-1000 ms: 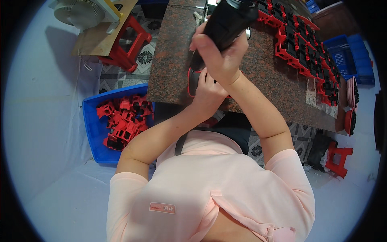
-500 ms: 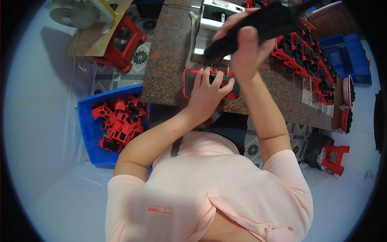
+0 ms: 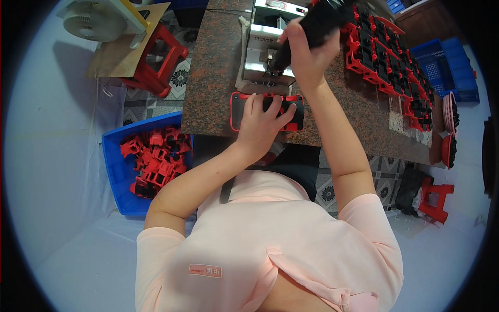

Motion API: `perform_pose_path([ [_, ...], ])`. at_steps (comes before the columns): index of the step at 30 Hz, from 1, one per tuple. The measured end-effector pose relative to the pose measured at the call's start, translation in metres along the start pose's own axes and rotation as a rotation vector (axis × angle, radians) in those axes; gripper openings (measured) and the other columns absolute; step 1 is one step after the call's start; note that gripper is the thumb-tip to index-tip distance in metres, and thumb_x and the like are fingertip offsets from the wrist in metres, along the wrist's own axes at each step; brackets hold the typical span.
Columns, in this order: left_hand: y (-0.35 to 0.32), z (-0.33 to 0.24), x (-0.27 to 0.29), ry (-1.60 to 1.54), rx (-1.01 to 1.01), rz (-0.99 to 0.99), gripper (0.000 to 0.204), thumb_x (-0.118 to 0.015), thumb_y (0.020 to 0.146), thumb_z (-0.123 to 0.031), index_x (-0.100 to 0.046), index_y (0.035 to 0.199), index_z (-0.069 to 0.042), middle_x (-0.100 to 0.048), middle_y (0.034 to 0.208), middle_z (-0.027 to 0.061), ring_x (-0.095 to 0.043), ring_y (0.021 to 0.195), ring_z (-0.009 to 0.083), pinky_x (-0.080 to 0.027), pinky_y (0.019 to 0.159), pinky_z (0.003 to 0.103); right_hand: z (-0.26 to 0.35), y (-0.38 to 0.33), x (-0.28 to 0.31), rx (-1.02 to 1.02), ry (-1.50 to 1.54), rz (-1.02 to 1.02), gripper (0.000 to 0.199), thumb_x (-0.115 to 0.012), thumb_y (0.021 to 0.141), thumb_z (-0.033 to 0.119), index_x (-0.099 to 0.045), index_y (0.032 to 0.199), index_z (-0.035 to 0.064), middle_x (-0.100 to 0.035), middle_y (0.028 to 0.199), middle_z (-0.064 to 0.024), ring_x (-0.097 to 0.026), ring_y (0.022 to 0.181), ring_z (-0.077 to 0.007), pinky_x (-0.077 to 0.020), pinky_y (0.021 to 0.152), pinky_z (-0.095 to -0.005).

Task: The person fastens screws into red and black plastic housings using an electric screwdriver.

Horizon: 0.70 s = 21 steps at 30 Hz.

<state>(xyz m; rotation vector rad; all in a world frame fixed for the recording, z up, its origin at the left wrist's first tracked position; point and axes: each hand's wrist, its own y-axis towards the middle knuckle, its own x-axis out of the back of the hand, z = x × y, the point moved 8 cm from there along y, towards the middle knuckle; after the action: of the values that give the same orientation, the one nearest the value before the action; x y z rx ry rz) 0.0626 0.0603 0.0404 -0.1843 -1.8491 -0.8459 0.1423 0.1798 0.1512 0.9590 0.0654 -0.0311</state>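
My right hand (image 3: 312, 62) is wrapped round a thick black electric screwdriver (image 3: 323, 22). It is tilted, its lower end down at the front of a white screw feeder (image 3: 257, 44); the bit's exact contact I cannot make out. Right in front of the feeder, a red-and-black plastic part (image 3: 237, 111) lies flat on the stone tabletop. My left hand (image 3: 259, 125) presses over its middle, fingers bent down onto it and gripping it, hiding much of its centre.
Rows of red-and-black assemblies (image 3: 387, 60) stand at the right of the table (image 3: 208, 88). Blue baskets (image 3: 447, 67) and round red trays (image 3: 449, 151) lie beyond. At left are a blue bin (image 3: 122, 182) of red parts, a red stool (image 3: 169, 57) and a fan (image 3: 96, 21).
My right hand has swung the screwdriver from nearly level to a steeper tilt, its lower end now at the feeder's front. My left hand stays on the plastic part.
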Motion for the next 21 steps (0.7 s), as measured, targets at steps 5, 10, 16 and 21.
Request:
perform_pose_path([
  [5,-0.006,0.002,-0.002,-0.002,0.004,0.057,0.068,-0.077,0.068,-0.012,-0.054,0.131,-0.022,-0.05,0.129,0.0129,-0.046,0.112,0.0375,-0.035,0.102,0.05,-0.03,0.02,0.0,-0.385,0.083,-0.048,0.031,-0.069,0.092,0.026,-0.051,0.098,0.0022,-0.059,0.07,-0.0061,-0.06,0.057,-0.0143,-0.0499,0.052,-0.0287],
  [10,-0.004,-0.001,0.002,0.006,-0.03,-0.001,0.047,-0.064,0.077,-0.008,-0.06,0.123,-0.018,-0.053,0.118,0.0146,-0.05,0.103,0.0374,-0.038,0.1,0.051,0.038,0.019,-0.023,-0.432,0.403,-0.133,0.032,-0.07,0.092,0.032,-0.053,0.096,0.0052,-0.059,0.07,-0.0026,-0.057,0.056,-0.011,-0.0482,0.052,-0.0276],
  [16,-0.008,0.013,-0.006,-0.483,0.063,-0.089,0.042,-0.063,0.085,-0.015,-0.056,0.127,-0.012,-0.052,0.124,0.012,-0.051,0.116,0.0255,-0.042,0.099,0.042,0.063,-0.027,-0.059,-0.291,0.338,0.179,0.06,-0.07,0.088,0.042,-0.043,0.117,-0.0027,-0.06,0.08,-0.0141,-0.063,0.062,-0.0194,-0.055,0.056,-0.0299],
  [21,-0.006,0.022,-0.014,-0.848,0.15,-0.196,0.047,-0.061,0.099,-0.025,-0.044,0.138,-0.005,-0.05,0.129,0.0057,-0.046,0.123,0.0125,-0.04,0.106,0.032,0.055,-0.041,-0.07,-0.333,0.332,0.218,0.061,-0.073,0.086,0.039,-0.043,0.118,-0.004,-0.061,0.08,-0.0139,-0.063,0.064,-0.0184,-0.0547,0.059,-0.0299],
])
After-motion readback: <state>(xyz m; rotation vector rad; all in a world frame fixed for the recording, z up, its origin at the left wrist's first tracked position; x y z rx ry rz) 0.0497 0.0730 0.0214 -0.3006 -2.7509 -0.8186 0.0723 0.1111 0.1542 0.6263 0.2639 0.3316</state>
